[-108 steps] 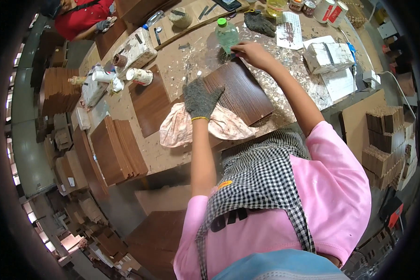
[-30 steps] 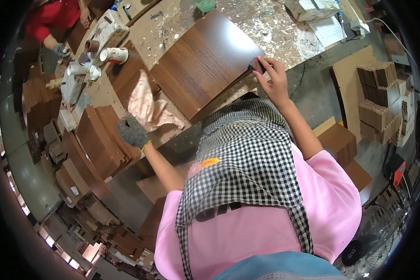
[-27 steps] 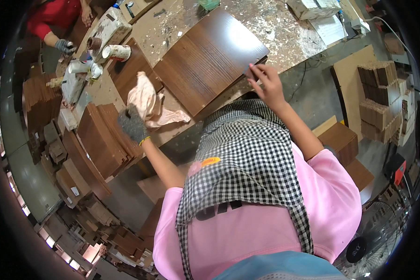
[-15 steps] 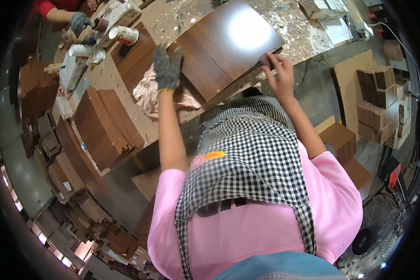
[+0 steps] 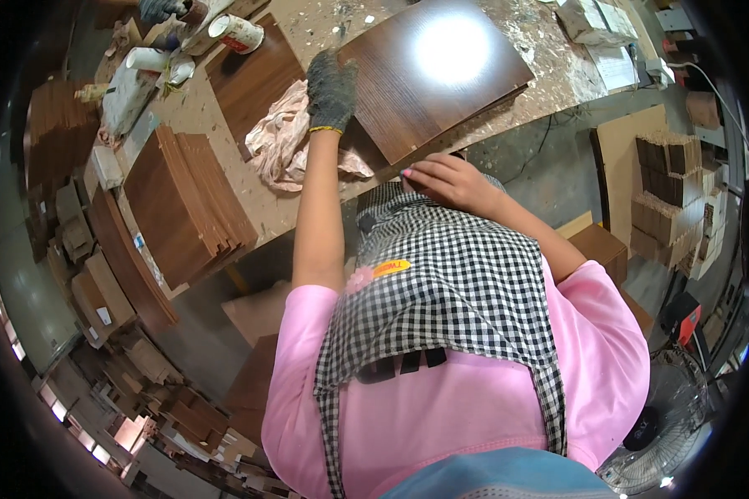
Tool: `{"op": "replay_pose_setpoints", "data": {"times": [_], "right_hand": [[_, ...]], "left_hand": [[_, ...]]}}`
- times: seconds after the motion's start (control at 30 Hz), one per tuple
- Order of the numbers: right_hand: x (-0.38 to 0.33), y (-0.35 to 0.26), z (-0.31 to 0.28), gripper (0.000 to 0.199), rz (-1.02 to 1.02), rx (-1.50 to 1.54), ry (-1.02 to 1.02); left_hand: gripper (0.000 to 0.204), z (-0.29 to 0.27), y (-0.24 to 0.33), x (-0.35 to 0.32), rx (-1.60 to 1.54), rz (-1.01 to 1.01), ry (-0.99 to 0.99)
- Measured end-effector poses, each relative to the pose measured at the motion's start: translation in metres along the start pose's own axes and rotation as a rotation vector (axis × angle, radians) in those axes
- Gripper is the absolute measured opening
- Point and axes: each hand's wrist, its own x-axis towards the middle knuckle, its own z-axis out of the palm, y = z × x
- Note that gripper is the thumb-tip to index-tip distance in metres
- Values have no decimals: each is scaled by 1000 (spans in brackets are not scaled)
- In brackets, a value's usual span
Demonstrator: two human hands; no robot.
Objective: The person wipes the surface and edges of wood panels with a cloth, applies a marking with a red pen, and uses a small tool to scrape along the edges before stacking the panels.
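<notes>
A dark brown wood-grain panel [image 5: 424, 87] lies on the worktable with a bright glare on its top; another panel edge shows beneath it. My left hand [image 5: 331, 90], in a dark grey glove, rests at the panel's left edge, fingers stretched out. Close to the panel's near corner, in front of my checked apron, is my bare right hand [image 5: 453, 185]. Its fingers are curled together, and whatever they hold is too hidden to name. A crumpled pinkish cloth [image 5: 281, 137] lies left of my gloved hand, partly over a second brown panel [image 5: 254, 79].
Stacked brown panels [image 5: 187, 200] stand at the table's left side. A white cup [image 5: 236, 33] and a co-worker's gloved hand [image 5: 160, 8] are at the far left. Wrapped bundles [image 5: 595, 21] sit far right. Boxed stacks [image 5: 670, 183] and a fan [image 5: 653, 424] stand right.
My right hand has moved left from the panel's right corner along its near edge, its fingers now more curled. My left hand stays at the left edge. The view has shifted slightly.
</notes>
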Motion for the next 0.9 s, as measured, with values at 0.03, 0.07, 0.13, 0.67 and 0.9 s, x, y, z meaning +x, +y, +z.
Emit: {"op": "replay_pose_setpoints", "data": {"times": [0.03, 0.07, 0.13, 0.67, 0.9], "right_hand": [[4, -3, -1, 43, 66, -15, 62], [8, -5, -3, 42, 132, -30, 124], [15, -3, -7, 47, 205, -23, 99], [34, 0, 15, 32, -55, -25, -37], [36, -6, 27, 33, -74, 20, -26]], "left_hand": [[44, 0, -1, -1, 11, 16, 38], [44, 0, -3, -2, 8, 17, 54], [44, 1, -3, -3, -5, 16, 80], [47, 5, -7, -7, -20, 5, 98], [51, -3, -2, -4, -40, -63, 15]]}}
